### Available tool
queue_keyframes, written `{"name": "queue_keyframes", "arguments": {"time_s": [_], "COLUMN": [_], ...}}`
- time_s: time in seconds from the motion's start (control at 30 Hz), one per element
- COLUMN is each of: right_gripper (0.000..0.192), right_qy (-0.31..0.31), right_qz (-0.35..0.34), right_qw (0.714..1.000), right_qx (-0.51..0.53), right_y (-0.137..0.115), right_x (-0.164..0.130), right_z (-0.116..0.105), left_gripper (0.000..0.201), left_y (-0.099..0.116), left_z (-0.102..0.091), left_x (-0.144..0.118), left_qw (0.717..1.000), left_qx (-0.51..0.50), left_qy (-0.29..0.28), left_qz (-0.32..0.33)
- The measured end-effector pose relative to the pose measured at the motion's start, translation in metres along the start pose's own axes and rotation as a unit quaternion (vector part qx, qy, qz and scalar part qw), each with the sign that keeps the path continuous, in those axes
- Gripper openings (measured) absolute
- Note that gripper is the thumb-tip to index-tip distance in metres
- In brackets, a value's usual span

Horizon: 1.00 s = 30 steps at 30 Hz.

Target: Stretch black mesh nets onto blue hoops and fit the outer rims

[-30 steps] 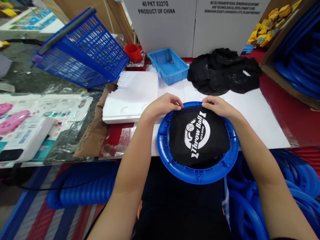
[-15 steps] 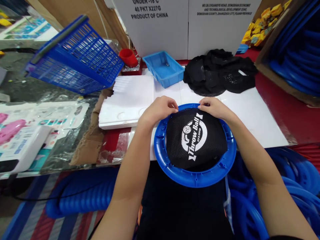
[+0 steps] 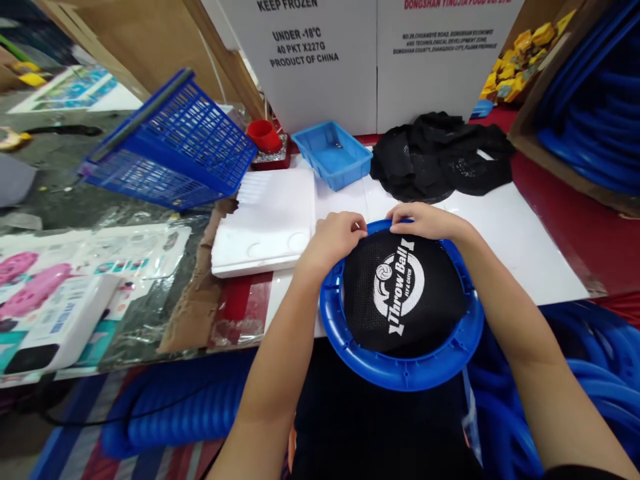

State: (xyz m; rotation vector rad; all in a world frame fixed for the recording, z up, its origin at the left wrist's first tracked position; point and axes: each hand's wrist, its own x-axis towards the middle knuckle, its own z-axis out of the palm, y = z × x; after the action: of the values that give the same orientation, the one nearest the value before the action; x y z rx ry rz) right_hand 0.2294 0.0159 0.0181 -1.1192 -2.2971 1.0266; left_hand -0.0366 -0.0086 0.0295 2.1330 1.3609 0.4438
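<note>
At frame centre, the left hand [image 3: 336,239] and right hand [image 3: 423,222] pinch the black mesh net's [image 3: 403,293] far edge onto the blue plastic ring [image 3: 400,373], at the counter's [image 3: 520,253] near edge.

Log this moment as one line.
left hand: pinching black mesh net | right hand: pinching net edge | blue ring: on table edge

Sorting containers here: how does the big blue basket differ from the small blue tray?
The blue basket is dark blue with lattice walls and sits tilted; the small blue tray is lighter, solid-walled and rests flat. The basket is much larger. Both are open-topped blue plastic.
</note>
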Motion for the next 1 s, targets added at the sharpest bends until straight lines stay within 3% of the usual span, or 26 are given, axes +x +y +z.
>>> {"name": "queue_keyframes", "arguments": {"time_s": [0.1, 0.3, 0.43, 0.53, 0.77, 1.0], "right_gripper": [0.021, 0.018, 0.013, 0.012, 0.025, 0.013], "right_qy": [0.027, 0.085, 0.126, 0.123, 0.073, 0.106], "right_qz": [-0.005, 0.032, 0.065, 0.070, 0.038, 0.062], "right_qw": [0.999, 0.994, 0.990, 0.990, 0.996, 0.991], "right_qx": [0.024, 0.062, 0.022, 0.003, 0.037, -0.060], "right_y": [0.006, 0.010, 0.007, 0.007, 0.012, 0.002], "right_x": [-0.007, -0.004, -0.001, 0.001, 0.002, 0.000], "right_z": [0.001, 0.011, 0.019, 0.018, 0.012, 0.019], "left_gripper": [0.009, 0.010, 0.013, 0.017, 0.016, 0.018], "left_y": [0.003, -0.001, -0.003, 0.001, 0.015, 0.011], "left_z": [0.001, 0.005, 0.003, 0.003, 0.024, 0.034], "left_x": [0.000, 0.004, 0.003, 0.003, 0.015, 0.014], "left_qw": [0.998, 0.999, 0.999, 1.000, 0.987, 0.986], "left_qx": [0.050, -0.038, -0.029, -0.003, -0.012, 0.051], "left_qy": [0.035, 0.023, 0.017, 0.008, 0.029, 0.027], "left_qz": [-0.006, 0.008, -0.003, 0.017, 0.158, 0.159]}}
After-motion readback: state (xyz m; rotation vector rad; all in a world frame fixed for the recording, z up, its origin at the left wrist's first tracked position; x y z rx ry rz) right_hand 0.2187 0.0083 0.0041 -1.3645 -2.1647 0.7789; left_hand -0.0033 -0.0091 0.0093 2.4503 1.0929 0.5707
